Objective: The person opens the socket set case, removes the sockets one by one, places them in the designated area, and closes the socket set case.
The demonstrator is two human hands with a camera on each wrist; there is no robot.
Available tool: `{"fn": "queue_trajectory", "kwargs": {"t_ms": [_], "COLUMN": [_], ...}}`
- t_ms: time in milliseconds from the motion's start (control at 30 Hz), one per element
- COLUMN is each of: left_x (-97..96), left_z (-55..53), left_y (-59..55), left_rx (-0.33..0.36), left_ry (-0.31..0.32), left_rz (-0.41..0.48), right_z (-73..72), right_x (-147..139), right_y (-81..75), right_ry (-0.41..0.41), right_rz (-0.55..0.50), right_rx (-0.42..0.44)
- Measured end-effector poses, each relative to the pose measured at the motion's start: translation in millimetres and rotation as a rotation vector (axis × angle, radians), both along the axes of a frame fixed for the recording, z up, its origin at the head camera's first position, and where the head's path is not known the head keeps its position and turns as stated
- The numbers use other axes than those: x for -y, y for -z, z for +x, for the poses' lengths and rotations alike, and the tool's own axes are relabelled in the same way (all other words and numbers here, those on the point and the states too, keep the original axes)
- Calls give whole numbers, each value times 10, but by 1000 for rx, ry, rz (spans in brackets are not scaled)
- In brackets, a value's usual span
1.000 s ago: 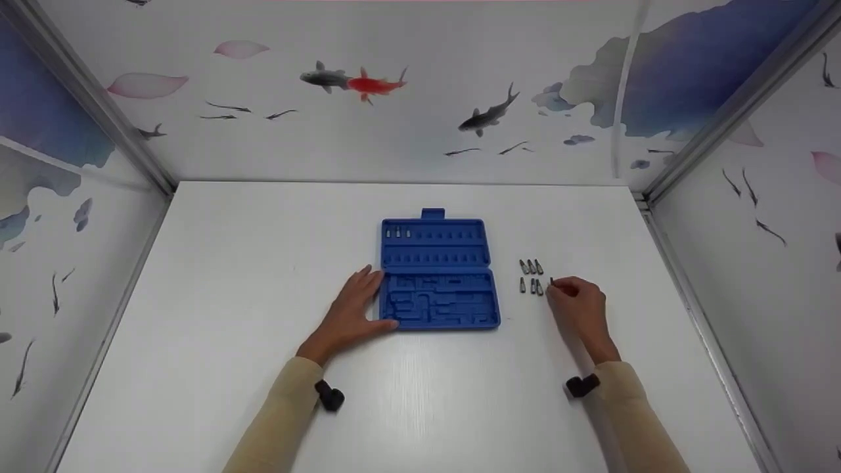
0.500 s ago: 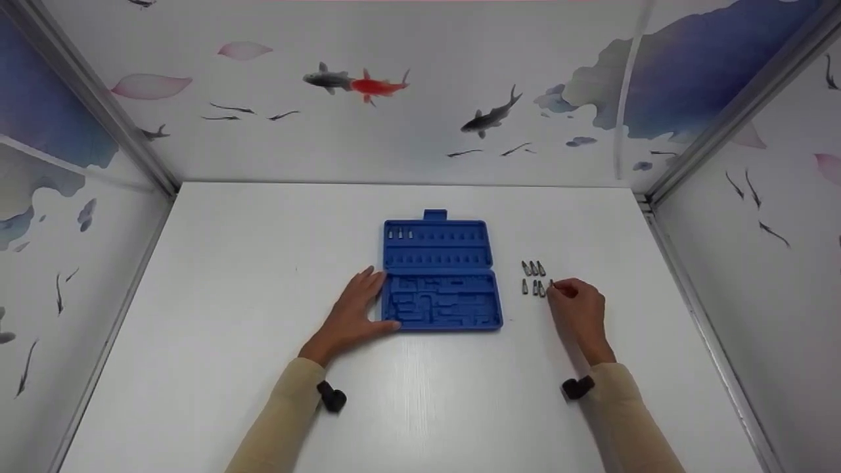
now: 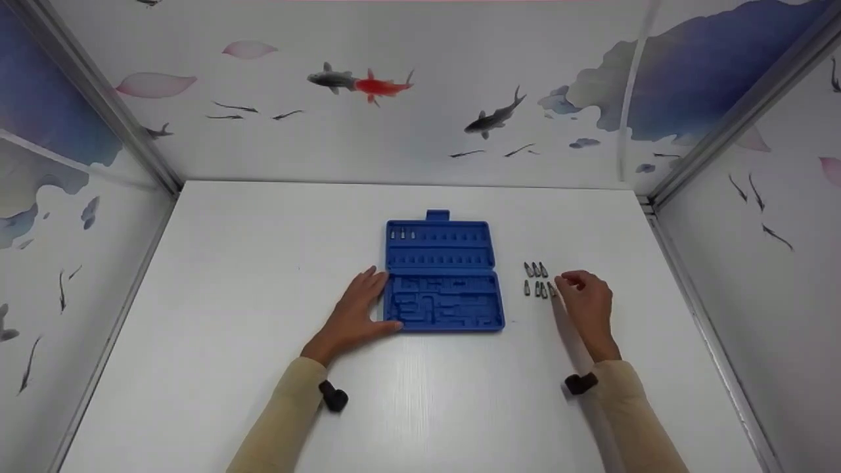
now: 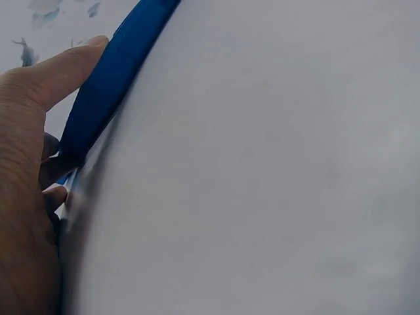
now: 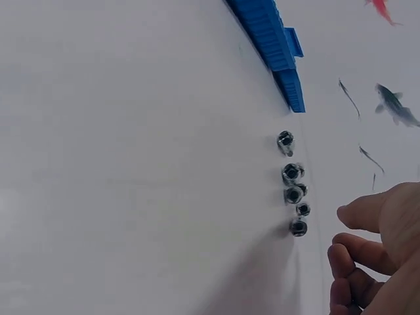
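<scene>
An open blue socket case [image 3: 447,301] lies flat on the white table, with a few small metal sockets in the upper left of its lid. My left hand [image 3: 351,315] rests against its left side, thumb [image 4: 79,62] touching the near edge. Right of the case, several small metal sockets [image 3: 535,270] lie in two short rows. My right hand [image 3: 588,305] hovers beside the right end of the nearer row. In the right wrist view, a socket [image 5: 298,228] stands apart from the loosely bent fingers [image 5: 361,251], which hold nothing.
White panels printed with fish and petals [image 3: 384,85] close off the back and both sides. A small black camera sits at each wrist, the left one [image 3: 335,397] and the right one [image 3: 581,383]. The white tabletop [image 3: 427,407] extends in front of the case.
My right hand has let go of a socket at the right end of the nearer row and drawn slightly up and right. My left hand stays against the case.
</scene>
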State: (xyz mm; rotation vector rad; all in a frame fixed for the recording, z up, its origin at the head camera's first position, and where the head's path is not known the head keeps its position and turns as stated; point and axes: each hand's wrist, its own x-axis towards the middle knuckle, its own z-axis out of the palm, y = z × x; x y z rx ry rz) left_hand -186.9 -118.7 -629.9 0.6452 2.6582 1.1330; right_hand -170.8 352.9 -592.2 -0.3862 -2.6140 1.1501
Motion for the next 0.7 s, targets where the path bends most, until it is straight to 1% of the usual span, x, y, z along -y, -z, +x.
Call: {"fn": "queue_trajectory", "kwargs": {"t_ms": [67,167,300,567,700], "left_x": [2,5,7,13,1], "left_z": [11,19,27,10,11], "left_y": [-5,-5,-14,-1,6], "left_rx": [-5,4,5,1,2], "left_ry": [0,0,0,6,2], "left_rz": [5,6,10,14,21], "right_z": [-20,-65,-154,-403,-527], "right_x": [26,119,313,750,927], "right_y": [-36,-84,-121,-187,-205], "right_ry": [-38,-90,-160,-321,-378], "right_rz": [-12,-40,-57,-78,-76], "right_rx": [-34,-37,-41,-24,-2]}}
